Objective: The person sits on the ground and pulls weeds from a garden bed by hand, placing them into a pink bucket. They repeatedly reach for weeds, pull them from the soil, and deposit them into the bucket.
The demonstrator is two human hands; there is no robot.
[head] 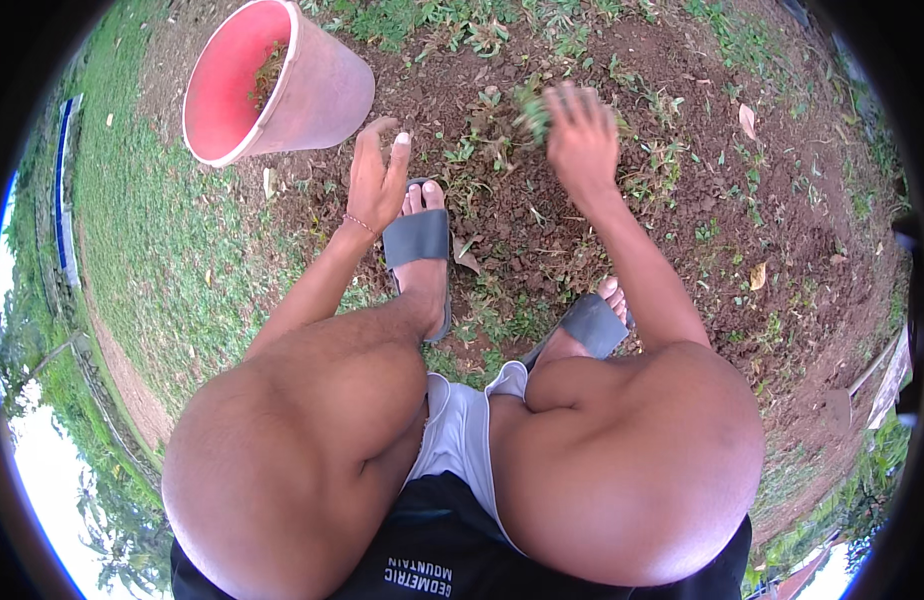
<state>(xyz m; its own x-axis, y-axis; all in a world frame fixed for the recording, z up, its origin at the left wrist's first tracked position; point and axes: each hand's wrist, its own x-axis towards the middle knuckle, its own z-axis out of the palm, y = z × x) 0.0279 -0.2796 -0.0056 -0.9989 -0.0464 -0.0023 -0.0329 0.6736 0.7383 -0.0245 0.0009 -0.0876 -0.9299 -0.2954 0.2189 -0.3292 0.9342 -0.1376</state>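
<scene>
My right hand [582, 139] is low over loose brown soil, palm down and blurred. A blurred clump of green weeds [534, 111] juts out from under its thumb side; the thumb and palm are hidden. My left hand [379, 171] hovers above the toes of my left foot, thumb and forefinger apart, with nothing visible in it. Just beyond it stands a red plastic bucket [330, 82] with a pale, worn outside. Some pulled weeds [268, 75] show inside the bucket.
My feet in dark slide sandals [417, 238] [595, 325] frame the worked soil. Uprooted weeds [657, 169] and dry leaves [757, 276] are scattered to the right. Grass [169, 247] spreads on the left. A flat-bladed tool, perhaps a hoe [837, 409], lies at the far right.
</scene>
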